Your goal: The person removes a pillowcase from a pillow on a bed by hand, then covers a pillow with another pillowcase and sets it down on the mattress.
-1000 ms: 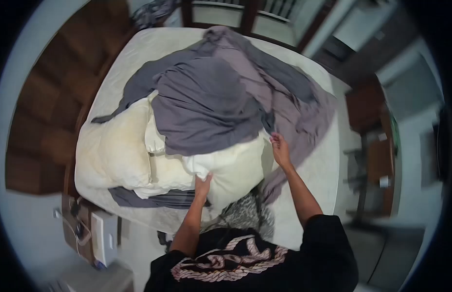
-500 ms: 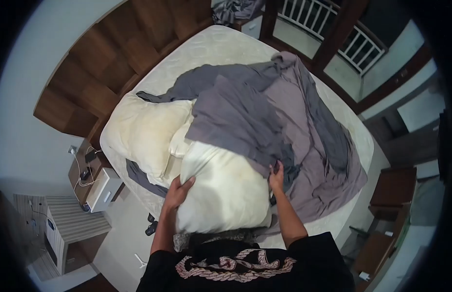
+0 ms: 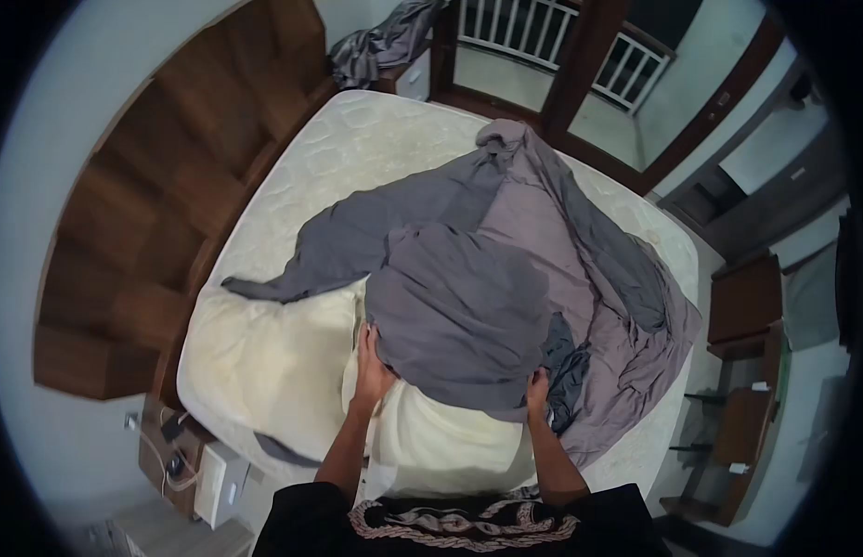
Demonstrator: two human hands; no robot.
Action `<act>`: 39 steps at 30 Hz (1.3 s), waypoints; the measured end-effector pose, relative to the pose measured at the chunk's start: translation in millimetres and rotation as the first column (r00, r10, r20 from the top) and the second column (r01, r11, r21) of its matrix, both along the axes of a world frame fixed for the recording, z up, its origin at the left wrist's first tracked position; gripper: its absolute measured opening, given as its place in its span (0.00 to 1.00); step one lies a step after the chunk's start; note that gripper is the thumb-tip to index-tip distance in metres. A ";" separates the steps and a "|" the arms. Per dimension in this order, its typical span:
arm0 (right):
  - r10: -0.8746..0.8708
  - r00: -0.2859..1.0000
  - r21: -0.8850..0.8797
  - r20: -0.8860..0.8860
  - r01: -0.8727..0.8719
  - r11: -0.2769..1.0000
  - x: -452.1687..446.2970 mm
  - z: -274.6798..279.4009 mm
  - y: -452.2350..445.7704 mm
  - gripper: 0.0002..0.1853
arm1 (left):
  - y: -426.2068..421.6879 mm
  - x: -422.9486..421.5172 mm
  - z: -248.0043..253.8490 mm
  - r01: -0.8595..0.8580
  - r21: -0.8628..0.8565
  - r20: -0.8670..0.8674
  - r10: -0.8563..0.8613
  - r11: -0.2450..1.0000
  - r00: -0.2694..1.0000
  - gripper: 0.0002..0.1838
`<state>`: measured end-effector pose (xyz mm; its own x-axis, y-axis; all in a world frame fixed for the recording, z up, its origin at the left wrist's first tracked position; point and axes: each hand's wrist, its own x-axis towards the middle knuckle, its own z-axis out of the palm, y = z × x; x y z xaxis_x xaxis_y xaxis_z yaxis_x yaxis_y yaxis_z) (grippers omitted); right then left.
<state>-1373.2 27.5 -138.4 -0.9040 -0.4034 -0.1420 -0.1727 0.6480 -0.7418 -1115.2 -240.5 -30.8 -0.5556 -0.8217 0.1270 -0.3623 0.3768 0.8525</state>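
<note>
A cream pillow lies at the bed's near side, its far part inside a grey pillowcase and its near part bare. At the left end of the case's opening, my left hand grips the cloth, fingers pointing away from me. My right hand is closed on the edge at the right end, its fingertips partly hidden by fabric. Another cream pillow rests just left of my left hand. Beside my right hand is bunched dark cloth.
Grey and mauve bedding spreads over the bare mattress. A wooden headboard borders the left. A white-drawer nightstand with cables stands at lower left. Glass doors are behind, and a wooden desk is at right.
The pillowcase has come toward me over the pillow, covering more of it. My left hand has shifted from the pillow's side to the case's edge. The camera view has turned and moved.
</note>
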 end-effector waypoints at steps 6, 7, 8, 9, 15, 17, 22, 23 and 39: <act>-0.171 0.984 0.260 -0.052 0.178 0.949 34.4 42.7 -23.4 0.15 | -41.8 -45.7 -101.6 0.182 0.006 -0.070 -0.181 0.983 0.981 0.37; -0.192 0.979 0.269 -0.065 0.202 0.942 44.5 61.3 -32.7 0.15 | -40.8 -47.3 -121.0 0.140 0.022 -0.132 -0.136 0.990 0.982 0.34; -0.178 0.980 0.282 -0.084 0.195 0.939 54.5 82.7 -45.9 0.15 | -43.6 -44.9 -148.6 0.160 0.033 -0.146 -0.154 0.987 0.977 0.34; -0.162 0.982 0.301 -0.099 0.185 0.936 65.0 97.5 -52.6 0.15 | -45.9 -34.8 -182.6 0.194 0.020 -0.103 -0.191 0.981 0.976 0.29; -0.200 0.979 0.092 -0.036 0.203 0.975 73.5 146.1 -71.6 0.19 | -36.7 -38.4 -265.6 0.298 0.725 -0.553 0.268 0.621 0.789 0.22; -0.185 0.982 0.052 -0.029 0.187 0.981 64.7 147.4 -71.3 0.20 | -38.7 -32.9 -283.7 0.291 0.774 -0.544 0.355 0.562 0.760 0.21; -0.080 0.992 0.142 -0.095 0.093 0.986 35.1 129.0 -75.3 0.22 | -46.5 -33.9 -258.8 0.104 -0.076 -0.245 -0.120 0.992 0.962 0.19; -0.026 0.996 0.182 -0.091 0.042 0.982 31.8 120.1 -72.9 0.22 | -51.4 -33.3 -257.2 0.100 -0.085 -0.236 -0.118 0.991 0.965 0.19; -0.185 0.983 -0.530 -0.017 0.148 0.835 58.8 63.0 31.6 0.18 | 88.7 38.2 -154.0 0.032 0.595 -0.569 0.393 0.803 0.722 0.09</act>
